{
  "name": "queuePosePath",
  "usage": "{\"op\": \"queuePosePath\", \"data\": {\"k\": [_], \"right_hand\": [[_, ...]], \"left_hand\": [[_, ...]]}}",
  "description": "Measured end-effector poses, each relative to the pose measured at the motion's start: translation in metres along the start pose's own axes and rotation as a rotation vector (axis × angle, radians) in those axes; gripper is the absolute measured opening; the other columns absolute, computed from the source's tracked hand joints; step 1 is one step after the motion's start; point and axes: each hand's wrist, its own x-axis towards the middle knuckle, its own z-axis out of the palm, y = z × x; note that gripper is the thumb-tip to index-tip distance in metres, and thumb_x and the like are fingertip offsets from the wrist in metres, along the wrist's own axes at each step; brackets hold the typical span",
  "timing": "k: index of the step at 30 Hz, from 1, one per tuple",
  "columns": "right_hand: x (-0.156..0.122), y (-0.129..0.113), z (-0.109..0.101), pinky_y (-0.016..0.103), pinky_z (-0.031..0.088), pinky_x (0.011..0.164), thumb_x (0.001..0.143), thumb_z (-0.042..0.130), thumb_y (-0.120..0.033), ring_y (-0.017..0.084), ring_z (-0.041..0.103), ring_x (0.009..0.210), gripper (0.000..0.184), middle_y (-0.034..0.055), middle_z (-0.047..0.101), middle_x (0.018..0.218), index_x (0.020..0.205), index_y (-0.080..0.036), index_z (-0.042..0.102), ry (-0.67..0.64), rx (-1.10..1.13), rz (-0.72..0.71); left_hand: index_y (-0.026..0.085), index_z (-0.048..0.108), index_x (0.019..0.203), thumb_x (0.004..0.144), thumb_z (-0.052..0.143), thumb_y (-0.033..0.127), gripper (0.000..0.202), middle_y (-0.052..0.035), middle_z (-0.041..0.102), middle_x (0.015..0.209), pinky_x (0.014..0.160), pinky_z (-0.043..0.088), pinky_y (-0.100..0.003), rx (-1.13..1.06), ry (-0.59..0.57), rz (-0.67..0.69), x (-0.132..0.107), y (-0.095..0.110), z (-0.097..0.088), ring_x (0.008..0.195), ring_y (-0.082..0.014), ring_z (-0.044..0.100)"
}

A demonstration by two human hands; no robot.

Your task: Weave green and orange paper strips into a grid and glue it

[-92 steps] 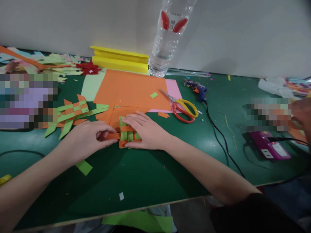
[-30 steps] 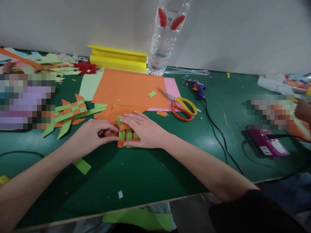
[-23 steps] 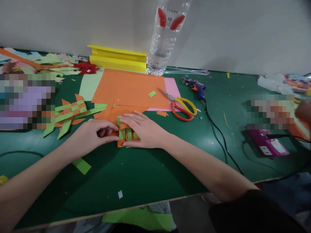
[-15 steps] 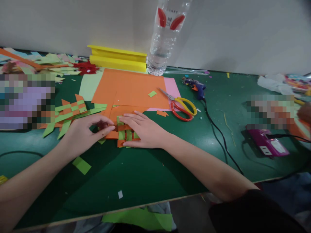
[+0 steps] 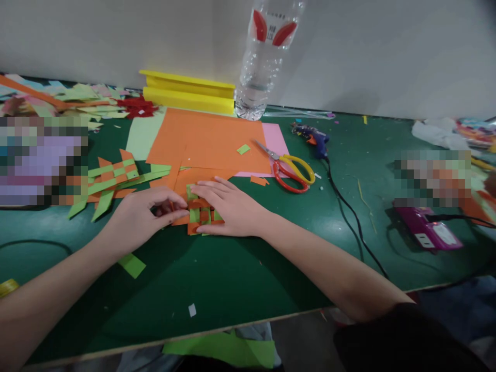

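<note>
Craft workbench: green table (image 5: 232, 279) with paper scraps (image 5: 83, 98), scissors (image 5: 289, 173), glue gun (image 5: 313, 139).

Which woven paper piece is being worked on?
On the green table, find the big orange sheet in the middle; at its near edge lies a small orange-and-green woven patch. The right hand lies flat on it and the left hand pinches at its left side, unlike the long-stripped woven piece farther left, which lies untouched.
</note>
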Motion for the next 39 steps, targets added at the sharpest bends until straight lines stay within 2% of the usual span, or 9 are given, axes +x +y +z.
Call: {"op": "queuePosePath", "data": {"k": [6, 12, 20, 23, 27, 30, 33, 39], "right_hand": [[0.000, 0.000, 0.000, 0.047, 0.021, 0.121, 0.088, 0.058, -0.057, 0.026, 0.038, 0.142, 0.074, 0.0174, 0.048, 0.147, 0.143, -0.011, 0.039, -0.003, 0.010, 0.001], [0.000, 0.000, 0.000, 0.049, 0.022, 0.121, 0.087, 0.058, -0.056, 0.026, 0.038, 0.142, 0.072, 0.0163, 0.049, 0.147, 0.143, -0.013, 0.039, 0.000, 0.014, -0.002], [0.000, -0.001, -0.001, 0.047, 0.023, 0.121, 0.086, 0.059, -0.057, 0.027, 0.040, 0.141, 0.075, 0.0160, 0.049, 0.147, 0.142, -0.011, 0.040, 0.005, 0.002, 0.002], [0.000, 0.000, 0.000, 0.047, 0.023, 0.121, 0.086, 0.059, -0.057, 0.027, 0.041, 0.140, 0.075, 0.0161, 0.049, 0.146, 0.141, -0.009, 0.041, 0.010, -0.003, -0.003], [0.000, 0.001, 0.002, 0.047, 0.024, 0.120, 0.087, 0.059, -0.057, 0.026, 0.042, 0.140, 0.072, 0.0153, 0.051, 0.145, 0.141, -0.013, 0.041, 0.034, 0.008, -0.010], [-0.001, 0.001, 0.001, 0.047, 0.024, 0.120, 0.086, 0.061, -0.054, 0.026, 0.042, 0.139, 0.071, 0.0157, 0.051, 0.145, 0.140, -0.013, 0.042, 0.045, 0.017, -0.007], [-0.001, 0.000, 0.000, 0.046, 0.025, 0.120, 0.086, 0.064, -0.046, 0.026, 0.042, 0.139, 0.068, 0.0156, 0.050, 0.145, 0.141, -0.013, 0.041, 0.040, 0.022, 0.000], [-0.001, -0.002, -0.001, 0.051, 0.017, 0.121, 0.086, 0.063, -0.042, 0.026, 0.040, 0.140, 0.068, 0.0158, 0.050, 0.146, 0.143, -0.014, 0.039, -0.007, -0.001, 0.014]], "left_hand": [[0.023, 0.066, 0.073, 0.082, 0.065, 0.046, 0.025, 0.0020, 0.062, 0.062, 0.052, 0.042, -0.024, 0.054, 0.061, 0.083, -0.002, -0.001, 0.002, 0.055, -0.0123, 0.053], [0.024, 0.067, 0.078, 0.088, 0.061, 0.044, 0.023, 0.0017, 0.068, 0.069, 0.053, 0.045, -0.023, 0.118, 0.062, 0.245, 0.000, 0.002, 0.002, 0.056, -0.0124, 0.058], [0.024, 0.065, 0.084, 0.094, 0.053, 0.039, 0.021, 0.0025, 0.070, 0.077, 0.058, 0.046, -0.022, 0.205, 0.033, 0.350, -0.002, -0.001, 0.004, 0.059, -0.0121, 0.059], [0.024, 0.064, 0.087, 0.095, 0.052, 0.035, 0.018, 0.0006, 0.071, 0.083, 0.067, 0.048, -0.024, 0.258, 0.093, 0.413, -0.002, -0.001, 0.005, 0.070, -0.0144, 0.064], [0.021, 0.064, 0.093, 0.096, 0.051, 0.030, 0.016, -0.0041, 0.072, 0.091, 0.080, 0.048, -0.034, 0.414, 0.169, 0.606, -0.003, 0.004, 0.007, 0.086, -0.0203, 0.065], [0.022, 0.066, 0.102, 0.097, 0.050, 0.026, 0.017, -0.0047, 0.074, 0.100, 0.082, 0.045, -0.039, 0.552, 0.158, 0.742, -0.005, 0.010, 0.010, 0.098, -0.0244, 0.065], [0.021, 0.065, 0.114, 0.099, 0.047, 0.024, 0.024, -0.0048, 0.075, 0.107, 0.091, 0.042, -0.041, 0.620, 0.127, 0.845, -0.007, 0.012, 0.014, 0.108, -0.0246, 0.064], [0.024, 0.066, 0.117, 0.101, 0.041, 0.029, 0.030, -0.0035, 0.076, 0.109, 0.098, 0.038, -0.042, 0.591, 0.062, 0.790, -0.006, 0.007, 0.019, 0.111, -0.0225, 0.063]]}}
